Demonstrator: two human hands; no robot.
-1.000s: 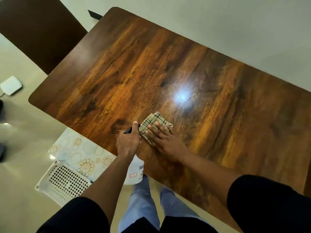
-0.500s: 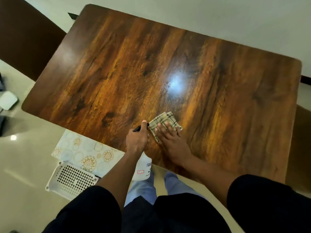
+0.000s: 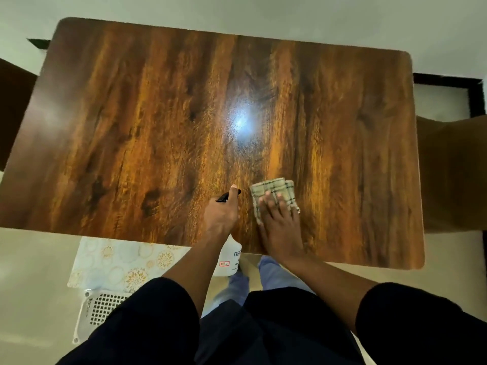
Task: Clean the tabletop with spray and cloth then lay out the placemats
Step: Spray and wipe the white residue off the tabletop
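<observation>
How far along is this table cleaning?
Still early. The right hand presses the checked cloth flat on the table near its front edge, while the left hand holds the spray bottle. The placemats still lie below the table's edge, so none are laid out yet.

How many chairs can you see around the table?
2. One dark chair at the table's left end, one brown chair at its right end. Others may be out of view.
</observation>
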